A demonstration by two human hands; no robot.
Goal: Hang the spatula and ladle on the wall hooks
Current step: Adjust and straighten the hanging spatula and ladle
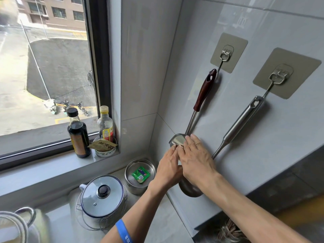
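Observation:
The spatula (204, 90), with a dark wooden handle and steel blade, hangs against the tiled wall from the left hook (226, 54). The all-steel ladle (240, 123) hangs from the right hook (278, 76); its bowl shows below my right wrist. My left hand (168, 167) reaches up from below and its fingertips pinch the lower edge of the spatula blade. My right hand (196, 158) lies across the same blade with fingers stretched out, resting on it and hiding the ladle's lower stem.
Below the utensils a steel bowl (140, 174) holds a green packet. A lidded white pot (102, 193) stands on the counter. A soy sauce bottle (78, 135), a clear bottle (106, 125) and a small dish sit on the windowsill. A glass jar (15, 225) is at the bottom left.

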